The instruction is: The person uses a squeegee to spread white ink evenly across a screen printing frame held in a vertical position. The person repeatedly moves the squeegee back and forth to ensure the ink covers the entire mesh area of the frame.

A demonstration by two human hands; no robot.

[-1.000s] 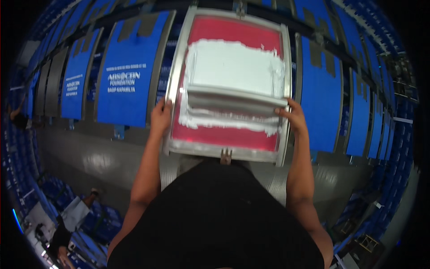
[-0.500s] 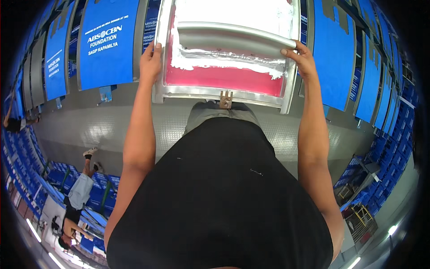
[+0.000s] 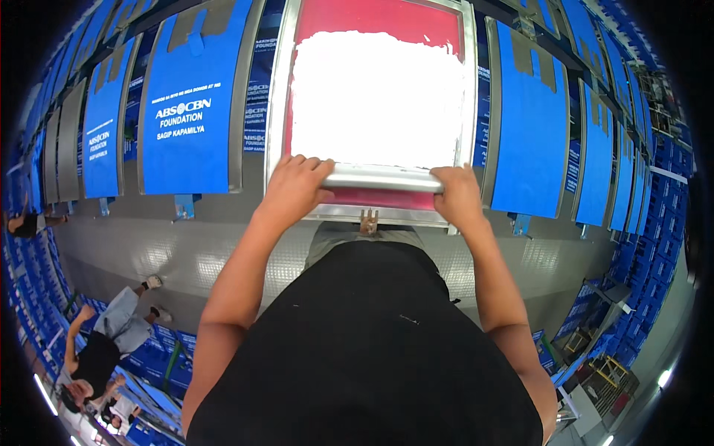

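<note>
A screen-printing frame (image 3: pixel 275 111) with metal sides stands in front of my body, its red mesh (image 3: pixel 349 21) showing at the far end and in a strip at the near end. White ink (image 3: pixel 379 104) covers the middle of the mesh. Across the near part lies a long metal squeegee (image 3: pixel 379 177). My left hand (image 3: pixel 296 186) is closed round its left end, and my right hand (image 3: pixel 460 195) grips the right end. A rusty metal bracket (image 3: pixel 369 221) sits at the middle of the frame's near bar.
Blue bag-like panels with white print lie on boards to the left (image 3: pixel 186 111) and right (image 3: pixel 526 126). Blue stacks (image 3: pixel 636 297) line the far right. At lower left, another person (image 3: pixel 104 342) stands near blue racks. Grey floor (image 3: pixel 171 241) shows between.
My left hand has left the frame's side and taken hold of the squeegee. The squeegee now lies nearer the frame's near bar, with both hands on it. The view has shifted.
</note>
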